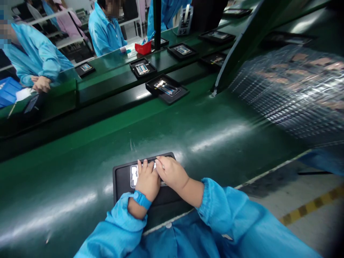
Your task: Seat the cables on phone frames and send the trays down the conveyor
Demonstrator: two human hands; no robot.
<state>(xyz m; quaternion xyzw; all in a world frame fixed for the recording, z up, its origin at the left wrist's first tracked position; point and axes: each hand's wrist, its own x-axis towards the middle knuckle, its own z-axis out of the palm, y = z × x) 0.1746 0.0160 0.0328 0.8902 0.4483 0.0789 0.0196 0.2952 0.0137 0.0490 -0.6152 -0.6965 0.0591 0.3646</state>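
Note:
A black tray (120, 181) lies on the green bench in front of me, with a phone part (133, 176) in it that looks like a frame with bright inner parts. My left hand (148, 181), with a blue band on its wrist, rests across the phone part with its fingers stretched out. Right beside it, over the part's far side, my right hand (172, 172) is closed in a pinch. Whatever its fingertips hold, if anything, is hidden. Both hands cover much of the phone part.
Black trays with phone parts, one of them close by (166, 89), stand along the line beyond the bench. A stack of clear plastic trays (290, 93) is at the right, near a green post (236, 53). Co-workers in blue (104, 30) are across the line, near a red bin (143, 47).

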